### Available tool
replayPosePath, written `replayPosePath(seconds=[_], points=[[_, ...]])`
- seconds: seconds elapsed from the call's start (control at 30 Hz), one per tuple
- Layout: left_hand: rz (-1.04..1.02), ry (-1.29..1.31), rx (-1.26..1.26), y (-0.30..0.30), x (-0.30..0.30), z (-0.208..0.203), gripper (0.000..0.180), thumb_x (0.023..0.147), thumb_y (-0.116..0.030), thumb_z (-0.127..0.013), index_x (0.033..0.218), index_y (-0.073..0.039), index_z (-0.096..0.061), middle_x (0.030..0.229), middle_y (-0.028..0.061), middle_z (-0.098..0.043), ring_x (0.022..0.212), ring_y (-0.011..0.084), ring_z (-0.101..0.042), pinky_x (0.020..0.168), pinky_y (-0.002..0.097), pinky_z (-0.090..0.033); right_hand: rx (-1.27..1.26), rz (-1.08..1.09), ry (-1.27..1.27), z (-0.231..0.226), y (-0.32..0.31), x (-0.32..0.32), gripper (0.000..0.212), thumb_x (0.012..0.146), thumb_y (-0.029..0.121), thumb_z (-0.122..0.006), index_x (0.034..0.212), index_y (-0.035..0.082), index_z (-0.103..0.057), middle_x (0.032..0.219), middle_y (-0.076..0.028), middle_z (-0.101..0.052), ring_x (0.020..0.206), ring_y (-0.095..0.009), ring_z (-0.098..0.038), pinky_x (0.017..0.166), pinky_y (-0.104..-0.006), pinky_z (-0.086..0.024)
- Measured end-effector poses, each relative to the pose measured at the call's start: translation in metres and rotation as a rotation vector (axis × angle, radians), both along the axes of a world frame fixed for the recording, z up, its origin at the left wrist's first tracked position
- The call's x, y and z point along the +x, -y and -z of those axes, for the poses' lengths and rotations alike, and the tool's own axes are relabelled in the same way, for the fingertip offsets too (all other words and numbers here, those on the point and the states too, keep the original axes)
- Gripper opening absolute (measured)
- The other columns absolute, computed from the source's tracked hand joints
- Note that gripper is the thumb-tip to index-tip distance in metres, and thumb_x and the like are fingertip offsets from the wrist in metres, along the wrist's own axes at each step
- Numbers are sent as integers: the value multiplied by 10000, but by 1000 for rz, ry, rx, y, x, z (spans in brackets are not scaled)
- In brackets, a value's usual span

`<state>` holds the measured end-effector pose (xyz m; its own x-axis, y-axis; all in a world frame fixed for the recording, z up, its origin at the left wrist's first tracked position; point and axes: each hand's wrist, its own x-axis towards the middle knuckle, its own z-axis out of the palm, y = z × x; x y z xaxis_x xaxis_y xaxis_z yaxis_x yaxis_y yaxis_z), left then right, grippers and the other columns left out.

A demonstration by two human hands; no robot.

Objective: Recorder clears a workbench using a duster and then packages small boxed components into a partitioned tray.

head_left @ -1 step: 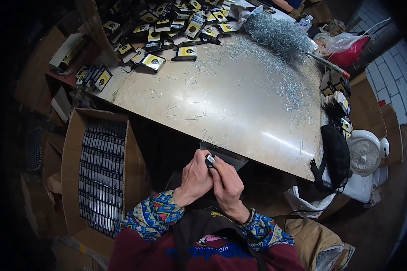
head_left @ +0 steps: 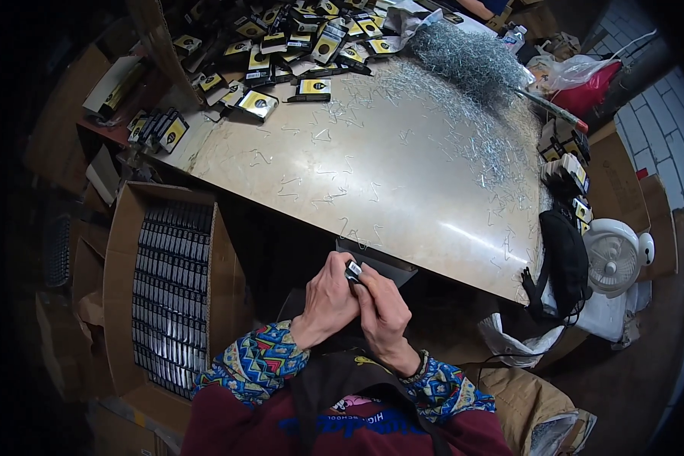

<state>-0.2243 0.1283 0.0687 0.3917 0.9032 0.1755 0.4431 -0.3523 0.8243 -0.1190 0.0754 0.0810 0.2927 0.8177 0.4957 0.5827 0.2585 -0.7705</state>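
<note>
At the left, an open cardboard box (head_left: 222, 266) stands below the tabletop's left end, filled with tight rows of dark packets (head_left: 171, 296) with shiny sides. Above it, a few black-and-yellow packs (head_left: 173, 134) stand together by the tabletop's left corner. The pale tabletop (head_left: 425, 205) has a soft sheen, and its near edge slants down to the right. A heap of black-and-yellow boxes (head_left: 328, 44) covers its far left part, lying at all angles. Below the middle of the near edge, the left hand (head_left: 325, 300) has its fingers curled, pinching a small black pack (head_left: 353, 270) that sits between both hands. The pack's upward end is narrow and dark with a white label, its print too small to tell; the fingers hide the rest. The right hand (head_left: 384, 308) pinches it from the other side with thumb and fingers. Thin bent wires (head_left: 486, 163) litter the tabletop, thickening toward a silvery tangle (head_left: 463, 61) at the far right. A black pouch (head_left: 566, 262) lies at the near right corner, beside a white fan (head_left: 610, 262); farther right is a pale brick-patterned surface (head_left: 665, 129).
</note>
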Motion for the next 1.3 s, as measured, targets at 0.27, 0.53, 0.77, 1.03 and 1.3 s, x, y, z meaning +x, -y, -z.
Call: replayPosePath(seconds=[0.27,0.53,0.77,1.03,1.3], points=[[4,-93,-18,0,1,-12,461,729,-107,-705,1072,-2,-416,928,197,-534,836,417,-588,659,471,-490,-163,-84,-207,-6,0,16,220,843,-16,-686,1061,-44,-681,978,-118,-715,819,-99,-654,712,-205,-515],[41,-33,83,10,3,-3,598,711,-117,-744,1152,26,-367,1022,221,-497,898,416,-572,705,443,-495,-142,63,-309,-1,3,12,164,837,4,-698,997,-33,-702,820,-113,-717,675,-78,-641,608,-200,-504],[25,-16,123,9,12,7,562,724,-92,-726,1140,17,-364,1006,218,-494,868,417,-572,682,448,-494,-164,23,-202,-3,3,19,161,828,-18,-682,987,-39,-696,899,-164,-710,733,-175,-691,657,-262,-539],[28,3,-56,-2,3,0,476,748,-102,-707,1103,-17,-401,1007,209,-497,894,416,-578,662,454,-499,73,-69,114,-1,-2,18,262,765,-97,-631,1023,-56,-656,991,-224,-675,859,-341,-680,745,-355,-550],[47,126,284,-32,7,-28,547,869,-209,-661,1294,51,-436,1254,244,-497,1205,397,-454,1024,437,-380,37,260,162,-9,-13,86,250,909,-50,-563,1151,-47,-625,1186,-218,-627,1046,-292,-637,872,-342,-509]])
